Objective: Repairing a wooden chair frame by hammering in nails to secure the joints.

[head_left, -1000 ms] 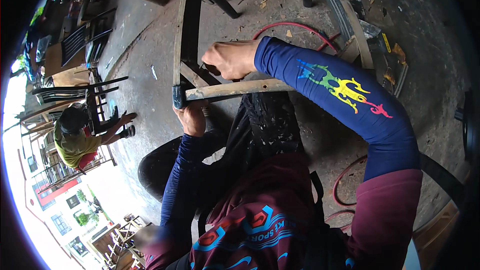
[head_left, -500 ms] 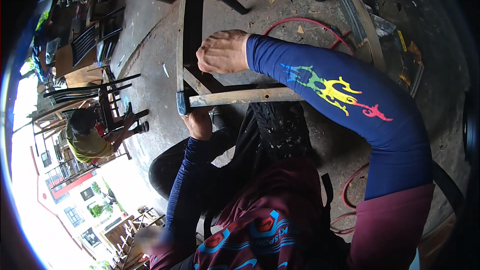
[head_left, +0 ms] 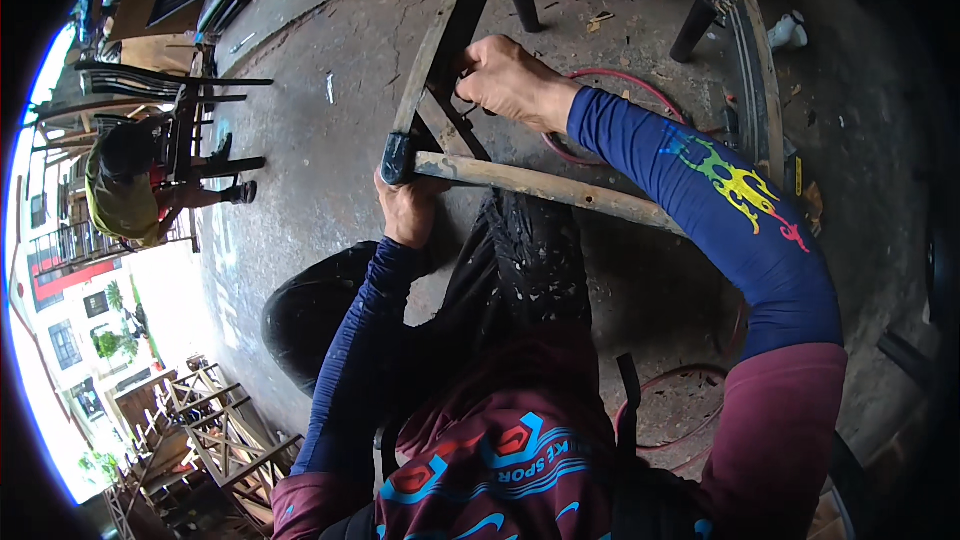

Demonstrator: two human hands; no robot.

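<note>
A wooden chair frame (head_left: 545,183) with bare, worn edges and dark-painted sides lies in front of me. At its near left corner is a black end (head_left: 397,159), and a diagonal brace (head_left: 447,126) spans the inside of that corner. My left hand (head_left: 407,210) grips the corner from below, its fingers partly hidden behind the wood. Inside the frame, my right hand (head_left: 508,80) is closed, thumb and fingers pinched near the brace and the left rail. Whatever it holds is too small and dark to make out.
A red hose (head_left: 640,90) curls on the concrete floor beyond and beside the frame. Dark legs (head_left: 693,32) and a white object (head_left: 788,32) are at the far right. Leftward, a person (head_left: 125,180) sits by a dark slatted chair (head_left: 185,130). Wooden frames (head_left: 215,410) stand lower left.
My right hand has turned from lying knuckles-up by the left rail to a pinch near the brace. The frame appears shifted and tilted in view, with my left hand still on its corner.
</note>
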